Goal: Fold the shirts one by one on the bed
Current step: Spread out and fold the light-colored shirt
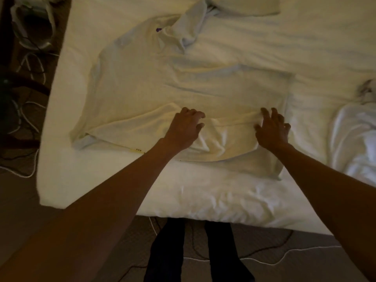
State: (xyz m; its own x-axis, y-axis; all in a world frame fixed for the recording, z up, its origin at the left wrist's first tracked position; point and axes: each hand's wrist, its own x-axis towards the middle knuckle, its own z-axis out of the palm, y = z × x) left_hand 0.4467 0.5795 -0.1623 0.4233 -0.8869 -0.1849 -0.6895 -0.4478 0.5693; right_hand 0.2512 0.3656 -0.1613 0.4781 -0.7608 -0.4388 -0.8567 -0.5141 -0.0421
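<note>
A pale cream shirt (154,94) lies spread sideways on the white bed (101,180), its collar toward the left rear and its hem to the right. Its near long edge is turned over into a folded band across the front. My left hand (183,129) rests on that folded band near its middle, fingers curled and apart. My right hand (271,129) lies on the same band close to the hem end, fingers spread. Neither hand pinches any cloth that I can see. A second pale garment (191,27) lies crumpled at the shirt's far side.
More white cloth (354,139) is bunched at the bed's right side. A folded white piece (244,5) sits at the far edge. Cables (26,119) and a bag (32,27) lie on the floor to the left. My dark-clad legs (195,251) stand at the bed's near edge.
</note>
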